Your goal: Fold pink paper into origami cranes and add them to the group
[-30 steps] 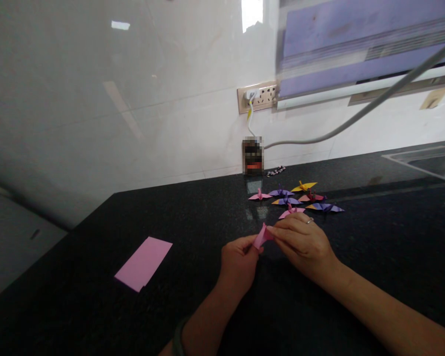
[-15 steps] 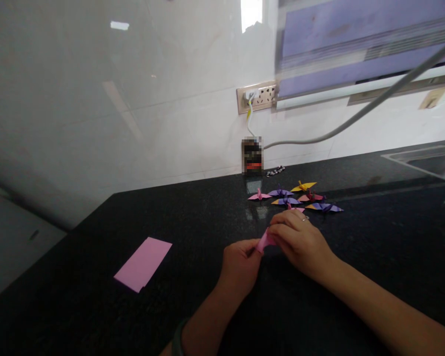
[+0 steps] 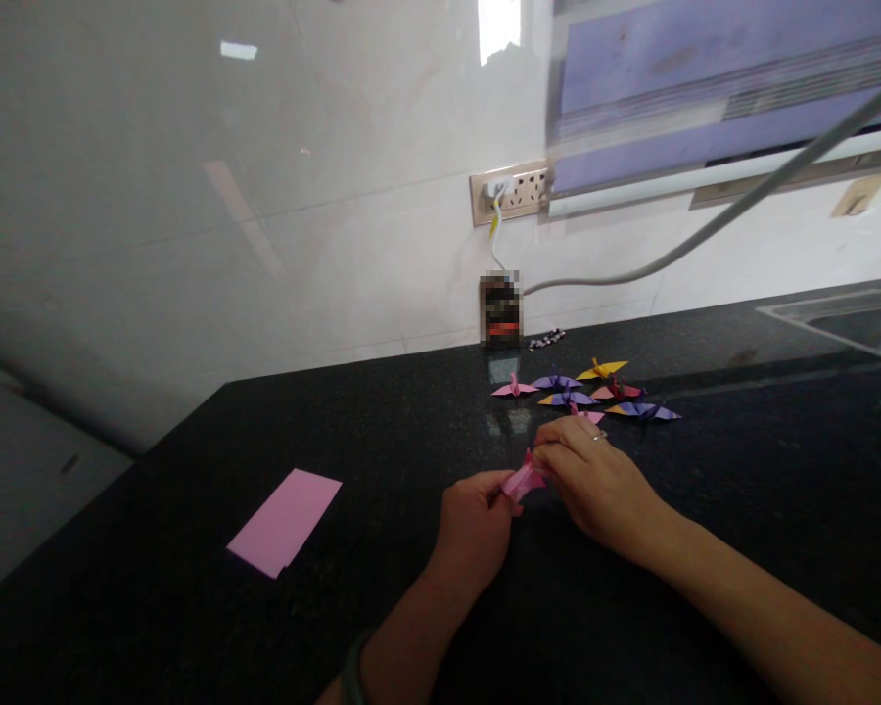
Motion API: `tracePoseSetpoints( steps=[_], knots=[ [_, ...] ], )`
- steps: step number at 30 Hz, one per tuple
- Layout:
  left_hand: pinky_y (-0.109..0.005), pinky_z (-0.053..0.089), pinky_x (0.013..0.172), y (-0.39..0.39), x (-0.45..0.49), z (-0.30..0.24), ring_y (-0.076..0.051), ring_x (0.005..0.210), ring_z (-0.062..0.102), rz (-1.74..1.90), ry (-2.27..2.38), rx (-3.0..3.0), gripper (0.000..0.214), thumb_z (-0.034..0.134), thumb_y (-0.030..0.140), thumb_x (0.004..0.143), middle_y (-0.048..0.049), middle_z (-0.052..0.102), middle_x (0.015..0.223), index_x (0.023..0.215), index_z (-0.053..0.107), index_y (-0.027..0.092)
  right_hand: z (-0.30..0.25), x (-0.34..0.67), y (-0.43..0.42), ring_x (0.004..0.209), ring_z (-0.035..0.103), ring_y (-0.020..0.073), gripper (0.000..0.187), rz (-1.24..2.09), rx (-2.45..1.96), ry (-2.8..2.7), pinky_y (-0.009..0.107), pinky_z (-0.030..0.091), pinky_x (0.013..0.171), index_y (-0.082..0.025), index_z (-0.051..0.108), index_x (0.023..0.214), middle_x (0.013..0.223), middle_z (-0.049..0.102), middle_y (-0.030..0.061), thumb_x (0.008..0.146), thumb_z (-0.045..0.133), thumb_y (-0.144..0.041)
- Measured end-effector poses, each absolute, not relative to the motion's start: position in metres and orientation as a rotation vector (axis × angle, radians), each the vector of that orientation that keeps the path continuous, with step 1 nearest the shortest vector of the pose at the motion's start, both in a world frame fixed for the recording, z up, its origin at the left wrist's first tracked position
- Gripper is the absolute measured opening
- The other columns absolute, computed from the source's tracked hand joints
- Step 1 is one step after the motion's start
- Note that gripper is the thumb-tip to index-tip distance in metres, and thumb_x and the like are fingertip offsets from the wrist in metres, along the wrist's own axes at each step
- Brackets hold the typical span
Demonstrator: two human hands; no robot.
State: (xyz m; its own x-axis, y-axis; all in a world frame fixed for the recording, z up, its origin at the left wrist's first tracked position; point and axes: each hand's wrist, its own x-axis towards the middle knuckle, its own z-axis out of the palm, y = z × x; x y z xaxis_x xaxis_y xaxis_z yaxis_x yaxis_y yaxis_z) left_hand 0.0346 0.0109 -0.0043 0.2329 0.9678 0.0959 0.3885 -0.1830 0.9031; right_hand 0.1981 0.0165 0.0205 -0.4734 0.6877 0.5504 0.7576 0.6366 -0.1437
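Observation:
Between my two hands is a piece of folded pink origami paper, held just above the dark counter. My left hand pinches its left end between thumb and fingers. At its upper right end, the closed fingers of my right hand grip the paper; this hand wears a ring. Several folded paper cranes stand just beyond my right hand: a pink crane, a yellow crane, a purple crane and others. One more pink crane is partly hidden behind my right fingers.
A stack of pink paper lies on the black counter at left. By the wall are a blurred-out dark object and a beaded strand. A grey hose runs along the wall near a socket.
The pink paper between my hands has opened out a little and shows more of its folds. Both hands stay almost in the same place.

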Motion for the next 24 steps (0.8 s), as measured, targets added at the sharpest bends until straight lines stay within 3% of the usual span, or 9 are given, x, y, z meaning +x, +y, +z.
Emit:
tracePoseSetpoints(
  steps=[12, 19, 24],
  knots=[
    [-0.025, 0.044, 0.057, 0.013, 0.034, -0.004, -0.015, 0.067, 0.059, 0.944, 1.251, 1.559, 0.028, 0.043, 0.020, 0.074, -0.0035, 0.065, 0.076, 0.095, 0.062, 0.019, 0.021, 0.200, 0.016, 0.078, 0.049, 0.0174, 0.016, 0.155, -0.951, -2.259, 0.032, 0.042, 0.069, -0.015, 0.052, 0.083, 0.082, 0.055, 0.0080, 0.077, 0.040, -0.007],
    [-0.022, 0.044, 0.053, 0.010, 0.036, 0.007, -0.014, 0.061, 0.058, 0.941, 1.180, 1.471, 0.024, 0.047, 0.026, 0.074, -0.0028, 0.064, 0.068, 0.089, 0.064, 0.017, 0.025, 0.198, 0.014, 0.068, 0.053, 0.0122, 0.009, 0.470, -1.009, -2.107, 0.024, 0.042, 0.061, -0.018, 0.056, 0.083, 0.077, 0.059, 0.0022, 0.075, 0.055, -0.021],
    [-0.021, 0.042, 0.049, 0.008, 0.039, 0.012, -0.011, 0.053, 0.054, 0.939, 1.114, 1.353, 0.023, 0.054, 0.025, 0.069, -0.0018, 0.062, 0.064, 0.087, 0.064, 0.015, 0.020, 0.194, 0.016, 0.069, 0.055, 0.0134, 0.011, 0.528, -1.056, -2.030, 0.025, 0.043, 0.062, -0.017, 0.058, 0.075, 0.074, 0.060, 0.0025, 0.079, 0.047, -0.016]
  ],
)
